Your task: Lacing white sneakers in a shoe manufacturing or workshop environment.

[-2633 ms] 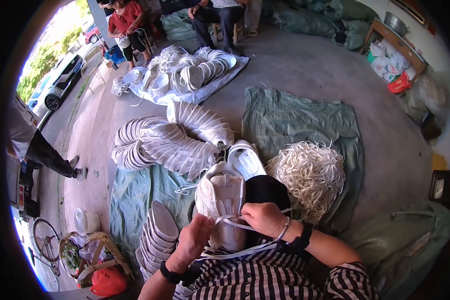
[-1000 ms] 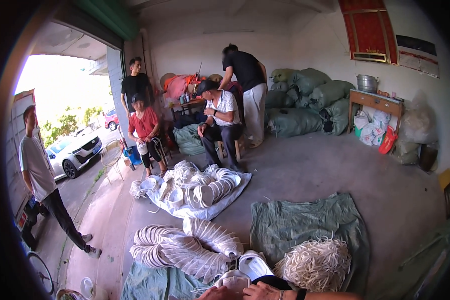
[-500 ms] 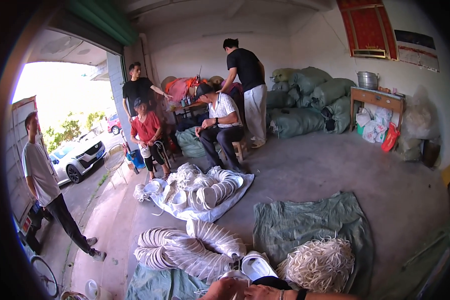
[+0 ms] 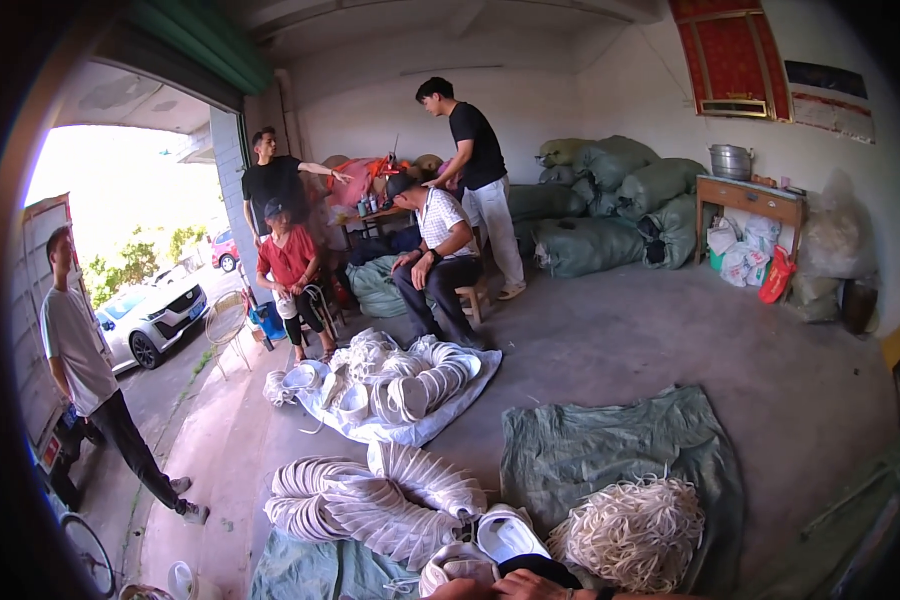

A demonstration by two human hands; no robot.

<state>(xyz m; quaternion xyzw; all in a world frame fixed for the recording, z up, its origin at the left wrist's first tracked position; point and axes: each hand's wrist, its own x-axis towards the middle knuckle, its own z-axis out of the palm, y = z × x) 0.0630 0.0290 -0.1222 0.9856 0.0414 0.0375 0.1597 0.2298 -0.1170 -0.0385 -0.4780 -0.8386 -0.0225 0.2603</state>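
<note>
At the lower edge, my left hand [image 4: 462, 591] is mostly cut off, its visible part closed against a pale, cup-shaped cloth piece [image 4: 458, 566]. Close beside it, my right hand [image 4: 532, 586] has bent fingers pointing left; whatever they grip is hidden. A black cloth patch [image 4: 542, 567] shows just above that hand. Another white cup-shaped piece [image 4: 508, 535] lies beyond, hollow side visible. Long nested stacks of such pieces [image 4: 355, 505] spread to the left, partly over a green sheet [image 4: 320, 572]. A heap of off-white cords [image 4: 635, 530] lies to the right.
The cord heap rests on a dark green sheet [image 4: 610, 440]. Farther off, a white sheet [image 4: 410, 430] bears more pale pieces, near two seated people. Three others stand around. Green sacks [image 4: 595, 245] line the back wall beside a wooden table [image 4: 760, 200]. A white bucket [image 4: 182, 578] stands lower left.
More of the cup-shaped piece shows by my left hand, which is now lower. The standing person at the back has shifted left, and the one by the doorway extends an arm farther.
</note>
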